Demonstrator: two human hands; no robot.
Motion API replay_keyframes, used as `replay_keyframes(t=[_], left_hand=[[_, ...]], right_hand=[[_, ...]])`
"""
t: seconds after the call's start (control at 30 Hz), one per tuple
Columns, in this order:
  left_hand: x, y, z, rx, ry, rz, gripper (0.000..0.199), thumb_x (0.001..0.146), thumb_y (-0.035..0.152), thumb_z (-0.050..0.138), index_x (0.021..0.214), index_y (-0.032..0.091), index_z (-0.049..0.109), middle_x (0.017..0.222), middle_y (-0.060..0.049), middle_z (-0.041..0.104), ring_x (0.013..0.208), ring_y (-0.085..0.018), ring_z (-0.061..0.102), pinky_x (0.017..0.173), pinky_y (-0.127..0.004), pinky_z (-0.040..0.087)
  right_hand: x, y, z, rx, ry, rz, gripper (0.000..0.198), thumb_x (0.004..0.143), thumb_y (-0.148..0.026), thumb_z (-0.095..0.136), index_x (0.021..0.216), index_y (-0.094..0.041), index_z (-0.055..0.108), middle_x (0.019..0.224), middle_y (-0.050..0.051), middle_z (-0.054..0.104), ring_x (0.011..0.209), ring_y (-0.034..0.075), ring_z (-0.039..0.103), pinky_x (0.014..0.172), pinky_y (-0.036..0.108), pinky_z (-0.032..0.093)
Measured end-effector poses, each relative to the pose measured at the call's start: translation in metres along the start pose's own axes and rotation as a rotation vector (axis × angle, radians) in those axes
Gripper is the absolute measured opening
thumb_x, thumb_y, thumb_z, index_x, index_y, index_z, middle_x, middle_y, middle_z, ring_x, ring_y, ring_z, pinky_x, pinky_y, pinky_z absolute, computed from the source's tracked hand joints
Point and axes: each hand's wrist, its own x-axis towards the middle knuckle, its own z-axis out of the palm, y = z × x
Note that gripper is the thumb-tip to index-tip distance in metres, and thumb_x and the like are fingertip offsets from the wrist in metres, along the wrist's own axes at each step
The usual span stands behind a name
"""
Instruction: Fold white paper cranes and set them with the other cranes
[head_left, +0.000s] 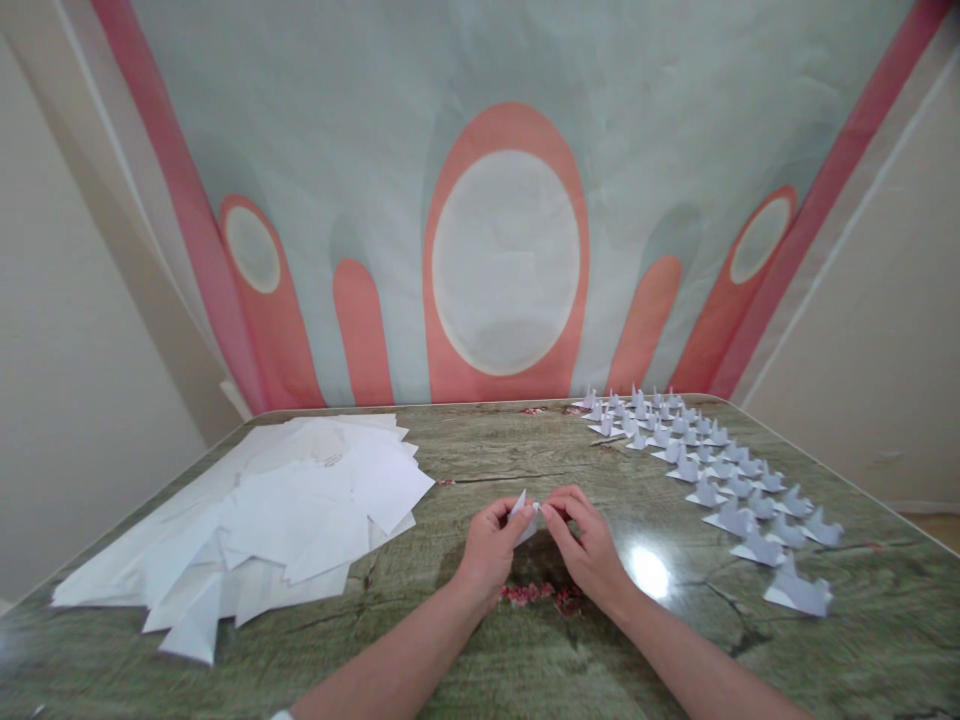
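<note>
Near the middle of the table, both hands meet over a small folded white paper figure [523,522]. My left hand [491,545] pinches its body between thumb and fingers, with a pointed tip sticking up above the thumb. My right hand [585,545] closes thumb and forefinger on a small end at the figure's right side. The fingers hide part of the folds. Off to the right stand several finished-looking paper birds [799,590] of the same white paper, set out in slanting rows.
A wide, untidy pile of white paper sheets [300,510] covers the table's left side, one folded piece [196,625] at its front. The wood-patterned table [465,440] meets a patterned backdrop [510,385] at its far edge. A bright light reflection shows right of my right hand.
</note>
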Motion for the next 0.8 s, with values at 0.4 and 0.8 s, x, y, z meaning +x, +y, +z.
replay_keyframes(t=[0.4,0.8], left_hand=[[-0.0026,0.0012,0.0009,0.003,-0.061,0.014,0.031,0.068,0.038,0.070,0.086,0.013,0.070,0.076,-0.004,0.067,0.070,-0.016,0.056,0.067,-0.025,0.042],[0.0007,0.0007,0.0010,-0.051,0.032,0.021,0.032,0.062,0.037,0.074,0.083,0.013,0.068,0.075,-0.005,0.067,0.067,-0.016,0.058,0.065,-0.024,0.045]], right_hand=[[0.0013,-0.0029,-0.0020,0.005,0.008,-0.007,0.016,0.086,-0.028,0.050,0.074,-0.019,0.056,0.079,0.004,0.052,0.074,0.017,0.050,0.066,0.030,0.043],[0.0031,0.0036,-0.0005,0.014,-0.025,0.091,0.023,0.089,-0.034,0.042,0.076,-0.019,0.055,0.076,0.002,0.052,0.069,0.015,0.049,0.060,0.027,0.041]])
